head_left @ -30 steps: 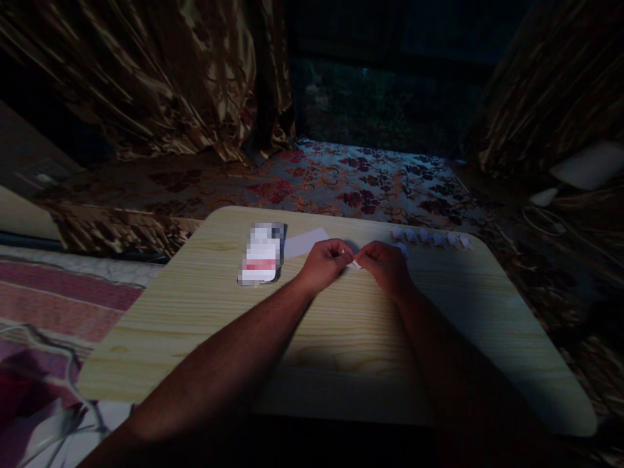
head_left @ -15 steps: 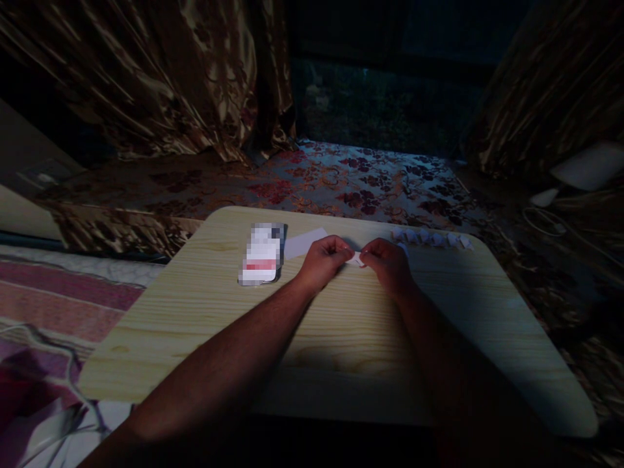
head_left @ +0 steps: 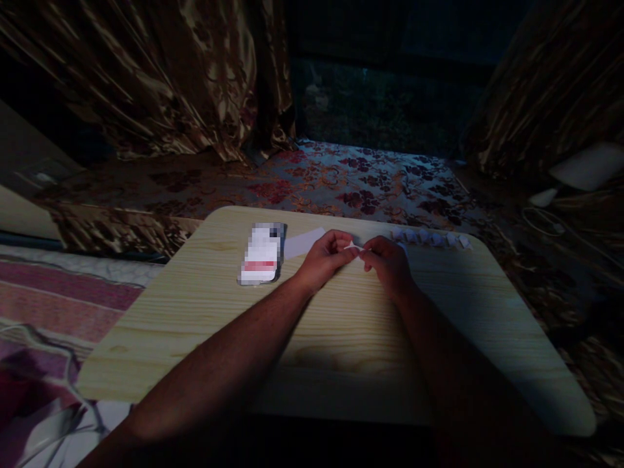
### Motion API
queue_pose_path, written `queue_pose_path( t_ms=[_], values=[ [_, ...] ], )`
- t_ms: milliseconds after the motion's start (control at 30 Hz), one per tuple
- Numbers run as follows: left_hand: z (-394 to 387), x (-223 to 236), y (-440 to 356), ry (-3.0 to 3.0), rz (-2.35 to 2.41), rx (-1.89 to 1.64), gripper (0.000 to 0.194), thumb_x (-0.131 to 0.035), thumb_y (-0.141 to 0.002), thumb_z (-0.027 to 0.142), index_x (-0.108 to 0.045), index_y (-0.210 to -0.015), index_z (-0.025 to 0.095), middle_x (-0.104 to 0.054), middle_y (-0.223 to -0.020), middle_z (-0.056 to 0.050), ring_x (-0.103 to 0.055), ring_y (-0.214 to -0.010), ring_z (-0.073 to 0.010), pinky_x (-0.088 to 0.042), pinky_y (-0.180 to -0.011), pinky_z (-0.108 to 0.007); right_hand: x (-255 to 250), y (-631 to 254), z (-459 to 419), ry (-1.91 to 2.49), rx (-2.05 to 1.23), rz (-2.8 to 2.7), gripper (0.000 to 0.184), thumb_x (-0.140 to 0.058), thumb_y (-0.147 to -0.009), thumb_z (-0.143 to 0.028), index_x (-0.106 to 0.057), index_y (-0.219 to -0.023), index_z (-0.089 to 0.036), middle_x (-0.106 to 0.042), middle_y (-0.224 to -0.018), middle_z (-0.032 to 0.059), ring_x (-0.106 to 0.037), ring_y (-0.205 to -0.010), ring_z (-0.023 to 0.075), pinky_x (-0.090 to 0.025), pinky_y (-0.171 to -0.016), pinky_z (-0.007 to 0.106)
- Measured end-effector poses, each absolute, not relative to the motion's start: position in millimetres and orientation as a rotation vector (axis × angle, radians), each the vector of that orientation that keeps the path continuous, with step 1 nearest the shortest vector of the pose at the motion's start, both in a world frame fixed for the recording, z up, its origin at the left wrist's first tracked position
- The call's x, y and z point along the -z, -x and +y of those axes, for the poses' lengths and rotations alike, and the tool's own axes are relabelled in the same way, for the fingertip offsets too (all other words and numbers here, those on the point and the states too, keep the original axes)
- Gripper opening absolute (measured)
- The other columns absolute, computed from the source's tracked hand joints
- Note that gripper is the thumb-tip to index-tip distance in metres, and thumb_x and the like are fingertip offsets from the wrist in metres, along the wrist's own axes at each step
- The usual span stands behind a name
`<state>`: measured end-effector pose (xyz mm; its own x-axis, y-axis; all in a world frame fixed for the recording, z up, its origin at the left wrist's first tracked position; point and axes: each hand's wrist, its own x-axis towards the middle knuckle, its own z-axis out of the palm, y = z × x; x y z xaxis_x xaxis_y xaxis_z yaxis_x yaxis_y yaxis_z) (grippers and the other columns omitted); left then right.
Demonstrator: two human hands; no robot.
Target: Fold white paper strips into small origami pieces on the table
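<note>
Between my two hands is a small folded piece of white paper (head_left: 357, 247), held just above the wooden table (head_left: 341, 318). My left hand (head_left: 325, 257) pinches its left side between thumb and fingers. On its right side, the fingertips of my right hand (head_left: 387, 261) are closed. Fingers cover much of the paper, so its exact shape is hard to make out. A flat strip of white paper (head_left: 303, 243) lies behind my left hand. Several small folded white paper pieces (head_left: 423, 236) stand in a row along the far right edge; one is partly hidden by my right hand.
A phone (head_left: 262, 253), blurred by pixelation, lies on the table left of the paper strip. Beyond the table is a ledge with flowered cloth (head_left: 361, 179) and gold curtains (head_left: 209, 78). At the right stands a white lamp (head_left: 587, 168). A striped bed cover (head_left: 63, 286) borders the left.
The folded paper has turned from lying fairly flat to tilted, showing a narrow edge. My fingers have shifted around it, with the right fingers curling lower. The other things stay in place.
</note>
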<state>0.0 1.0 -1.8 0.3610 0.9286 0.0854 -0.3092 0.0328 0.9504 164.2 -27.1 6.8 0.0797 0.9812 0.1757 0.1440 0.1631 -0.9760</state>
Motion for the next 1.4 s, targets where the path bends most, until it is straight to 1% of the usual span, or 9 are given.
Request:
queue_pose_path(
  t_ms=[100,233,333,467,667,767,900,1100,1400],
  values=[
    [-0.5,1.7,-1.9,-1.158,0.662,-1.098,0.05,-0.087,-0.058,0.021,-0.06,-0.1,0.016,-0.069,-0.08,0.0,-0.062,-0.07,-0.011,-0.046,-0.07,-0.025,-4.5,-164.0,-24.8,1.143,-1.009,-1.186,0.013,-0.07,-0.068,-0.026,-0.059,-0.074,-0.021,-0.059,-0.052,-0.006,-0.054,-0.047,0.0114,-0.043,-0.052,0.025],
    [-1.4,3.3,-4.4,-1.14,0.745,-1.199,0.039,-0.084,-0.06,0.021,-0.06,-0.09,0.015,-0.068,-0.075,0.001,-0.06,-0.064,-0.0089,-0.046,-0.066,-0.023,-1.0,-162.1,-23.3,1.163,-1.075,-1.127,0.019,-0.074,-0.064,-0.027,-0.059,-0.072,-0.02,-0.062,-0.055,-0.0053,-0.058,-0.048,0.0121,-0.047,-0.052,0.025],
    [-1.3,3.2,-5.3,-1.127,0.786,-1.246,0.034,-0.082,-0.062,0.021,-0.063,-0.089,0.015,-0.066,-0.07,0.003,-0.058,-0.06,-0.0085,-0.044,-0.062,-0.022,-1.0,-160.4,-24.5,1.167,-1.094,-1.18,0.016,-0.074,-0.066,-0.027,-0.061,-0.071,-0.02,-0.064,-0.056,-0.0038,-0.061,-0.051,0.0134,-0.05,-0.053,0.026],
    [-1.3,1.8,-5.6,-1.12,0.797,-1.276,0.031,-0.08,-0.062,0.021,-0.065,-0.089,0.015,-0.065,-0.067,0.003,-0.056,-0.057,-0.0082,-0.043,-0.06,-0.022,-2.8,-159.6,-26.6,1.193,-1.072,-1.215,0.012,-0.072,-0.07,-0.029,-0.063,-0.07,-0.02,-0.064,-0.055,-0.0026,-0.061,-0.052,0.0141,-0.05,-0.054,0.026],
    [-2.2,0.8,-5.6,-1.146,0.771,-1.292,0.029,-0.079,-0.062,0.019,-0.067,-0.089,0.016,-0.065,-0.066,0.004,-0.054,-0.056,-0.0069,-0.041,-0.058,-0.021,-2.7,-160.0,-27.0,1.207,-1.025,-1.234,0.013,-0.071,-0.07,-0.028,-0.062,-0.069,-0.02,-0.062,-0.053,-0.0026,-0.06,-0.051,0.0136,-0.048,-0.053,0.026],
    [-2.4,1.5,-5.7,-1.161,0.777,-1.282,0.029,-0.079,-0.062,0.018,-0.068,-0.088,0.016,-0.065,-0.066,0.004,-0.055,-0.056,-0.0074,-0.041,-0.057,-0.021,-2.0,-160.4,-25.4,1.164,-1.037,-1.197,0.014,-0.072,-0.068,-0.028,-0.063,-0.075,-0.02,-0.063,-0.059,-0.0032,-0.059,-0.051,0.013,-0.049,-0.052,0.026],
    [-3.9,2.1,-6.5,-1.225,0.754,-1.236,0.027,-0.076,-0.064,0.018,-0.069,-0.09,0.015,-0.065,-0.064,0.003,-0.055,-0.055,-0.0082,-0.041,-0.057,-0.022,-2.8,-162.1,-23.9,1.093,-1.015,-1.178,0.025,-0.072,-0.066,-0.024,-0.065,-0.09,-0.021,-0.066,-0.07,-0.0034,-0.061,-0.058,0.0133,-0.052,-0.056,0.027],
    [-6.2,1.8,-5.6,-1.296,0.732,-1.205,0.026,-0.073,-0.067,0.017,-0.07,-0.092,0.015,-0.061,-0.061,0.004,-0.051,-0.053,-0.0077,-0.037,-0.054,-0.022,-4.1,-163.1,-25.7,1.131,-0.919,-1.332,0.014,-0.067,-0.068,-0.02,-0.065,-0.082,-0.02,-0.063,-0.06,-0.0044,-0.058,-0.055,0.0128,-0.046,-0.056,0.026],
    [-5.9,5.9,-5.8,-1.373,0.75,-1.184,0.024,-0.072,-0.068,0.017,-0.067,-0.092,0.016,-0.055,-0.059,0.006,-0.043,-0.049,-0.0064,-0.031,-0.049,-0.021,1.0,-162.2,-27.3,1.203,-0.798,-1.454,0.013,-0.064,-0.071,-0.021,-0.06,-0.083,-0.022,-0.062,-0.063,-0.0044,-0.055,-0.055,0.0132,-0.04,-0.053,0.026]
  ],
)
